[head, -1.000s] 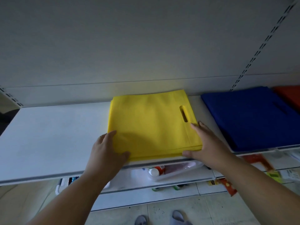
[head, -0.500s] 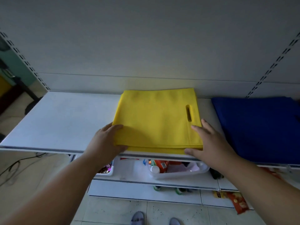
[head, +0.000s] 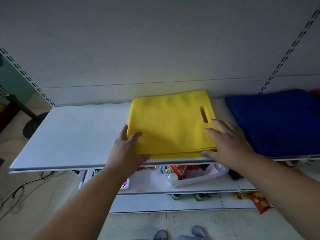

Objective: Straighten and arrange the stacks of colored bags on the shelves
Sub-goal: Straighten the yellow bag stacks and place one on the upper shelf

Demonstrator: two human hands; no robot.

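Note:
A stack of yellow bags (head: pixel 170 123) lies flat on the white shelf (head: pixel 72 135), its cut-out handle toward the right. My left hand (head: pixel 127 151) rests on the stack's front left corner, fingers straight along the left edge and thumb on top. My right hand (head: pixel 226 141) lies flat on the front right corner, fingers spread over the top and thumb against the front edge. A stack of blue bags (head: pixel 277 122) sits to the right on the same shelf, apart from the yellow stack. A sliver of red bag (head: pixel 316 93) shows at the far right.
The shelf's left half is bare. Below it, a lower shelf holds a clear tray (head: pixel 199 177) with bottles and packets. Snack packets (head: pixel 258 201) hang lower right. Slotted uprights (head: pixel 285 54) run up the grey back panel. A stand base (head: pixel 33 122) and cables lie on the floor at left.
The view has swung left, showing more bare shelf. My left hand has slid along the stack's left edge with its thumb on top; my right hand's fingers have spread wider over the corner.

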